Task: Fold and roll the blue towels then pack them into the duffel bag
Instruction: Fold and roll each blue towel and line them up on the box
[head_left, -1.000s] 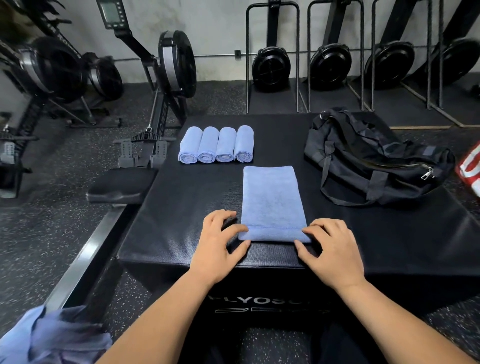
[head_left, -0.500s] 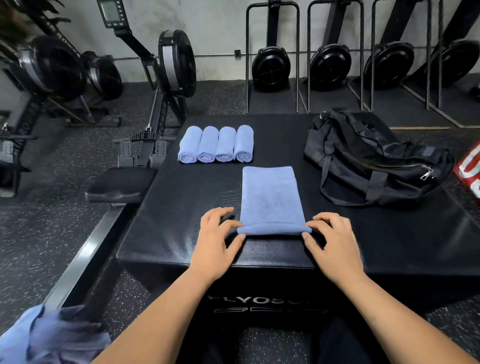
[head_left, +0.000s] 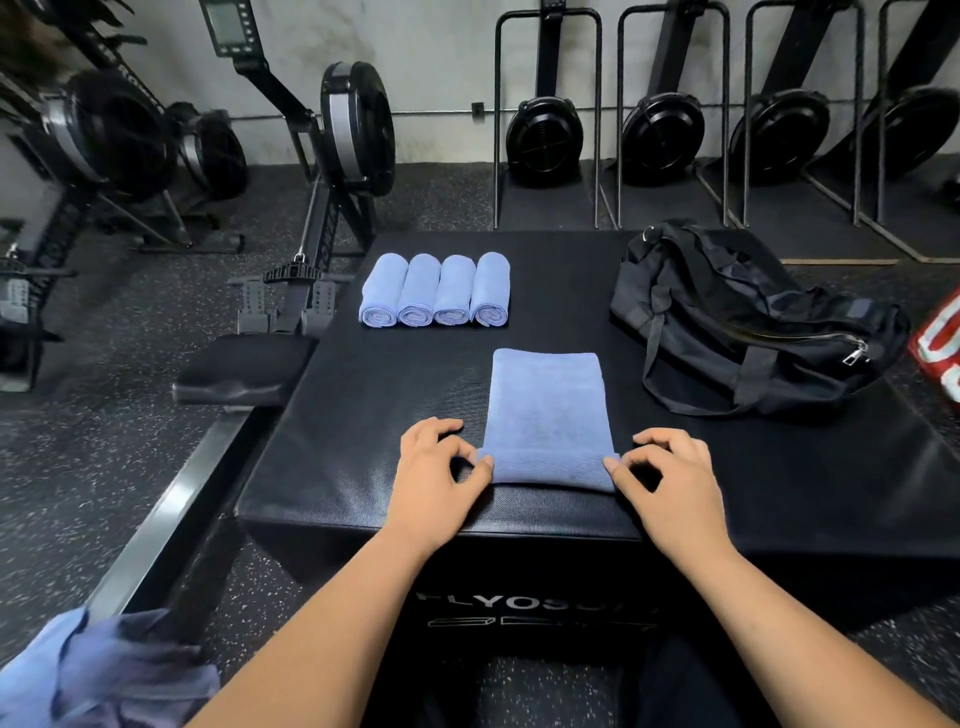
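A folded blue towel (head_left: 546, 400) lies lengthwise on the black padded box (head_left: 363, 426), its near end turned into a short roll. My left hand (head_left: 436, 483) pinches the roll's left end, and my right hand (head_left: 670, 483) pinches its right end. Several rolled blue towels (head_left: 435, 290) lie side by side at the box's far left. A black duffel bag (head_left: 748, 322) sits on the box's right side, its zipper partly open.
Loose blue towels (head_left: 98, 670) are heaped at the lower left on the floor. A rowing machine's seat and rail (head_left: 244, 369) run along the box's left side. More rowing machines (head_left: 545, 135) stand against the far wall. A red and white object (head_left: 940, 348) shows at the right edge.
Both hands have turned the towel's near end over and moved forward with it, so the roll is thicker and the flat part is shorter.
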